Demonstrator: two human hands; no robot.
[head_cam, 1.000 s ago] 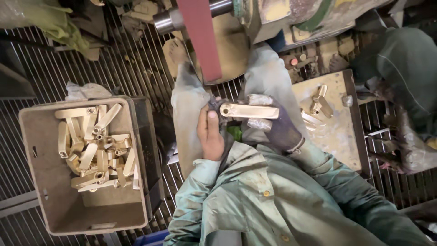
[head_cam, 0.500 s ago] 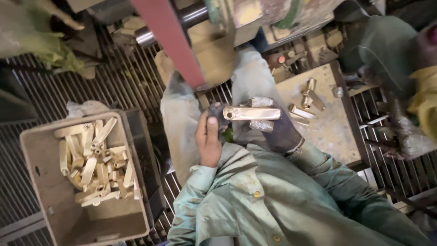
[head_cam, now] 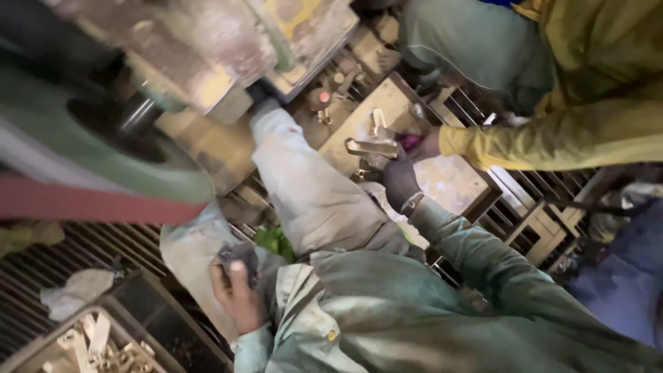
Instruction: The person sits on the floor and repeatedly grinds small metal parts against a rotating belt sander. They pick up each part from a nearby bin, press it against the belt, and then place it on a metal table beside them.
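Right hand (head_cam: 399,181), dark-gloved: fingers closed around one end of a pale metal handle-shaped casting (head_cam: 371,147), which juts out level to the left of the fingertips, over the near edge of a dusty tray-like bench (head_cam: 456,181). Just beyond the fingertips, more small castings (head_cam: 379,121) lie on the same bench.

A co-worker's hand (head_cam: 425,146), bare, on a yellow sleeve (head_cam: 552,135), sits just to the right of the gloved fingers, close to the held casting's end; whether it touches cannot be told.

Left hand (head_cam: 237,293), bare: fingers curled around a dark crumpled scrap (head_cam: 238,254), thumb laid across it, resting on the left knee of pale dusty trousers (head_cam: 314,200).

Below and left of those fingers: a grey crate (head_cam: 148,311) holding loose pale castings (head_cam: 93,338), standing on a metal floor grating (head_cam: 48,266).

Above them: a red abrasive belt (head_cam: 83,200) on a green-guarded grinding machine (head_cam: 138,148), blurred.
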